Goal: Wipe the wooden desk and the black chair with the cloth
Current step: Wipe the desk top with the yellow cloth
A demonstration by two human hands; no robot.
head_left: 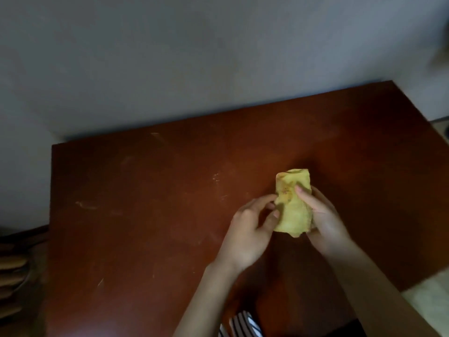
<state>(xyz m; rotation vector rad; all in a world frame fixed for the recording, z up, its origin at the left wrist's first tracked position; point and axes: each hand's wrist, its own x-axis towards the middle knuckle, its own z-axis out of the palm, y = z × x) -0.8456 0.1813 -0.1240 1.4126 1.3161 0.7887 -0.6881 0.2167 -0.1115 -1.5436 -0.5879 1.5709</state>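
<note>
A folded yellow cloth (292,212) sits right of the frame's centre, held upright between both hands over the wooden desk (145,215). Whether its lower end touches the desktop cannot be told from this angle. The right hand (325,224) wraps round the cloth's right side: its thumb (301,192) lies across the front face near the top, and the other fingers are hidden behind the fabric. The left hand (247,234) comes in from the lower left with its fingers curled, and the thumb and a fingertip pinch the cloth's left edge about halfway down. Both forearms reach up from the bottom edge of the frame, the right one running along the lower right. The desk is reddish-brown, fills the middle and lower part of the picture, and shows pale scuffs and smears left of centre. A plain grey wall (194,57) takes up the upper half behind it. A bit of black-and-white striped fabric (243,324) shows at the bottom edge between the arms, and pale floor (427,300) shows at the lower right past the desk's corner. Dim brown shapes at the lower left edge are too dark to make out.
</note>
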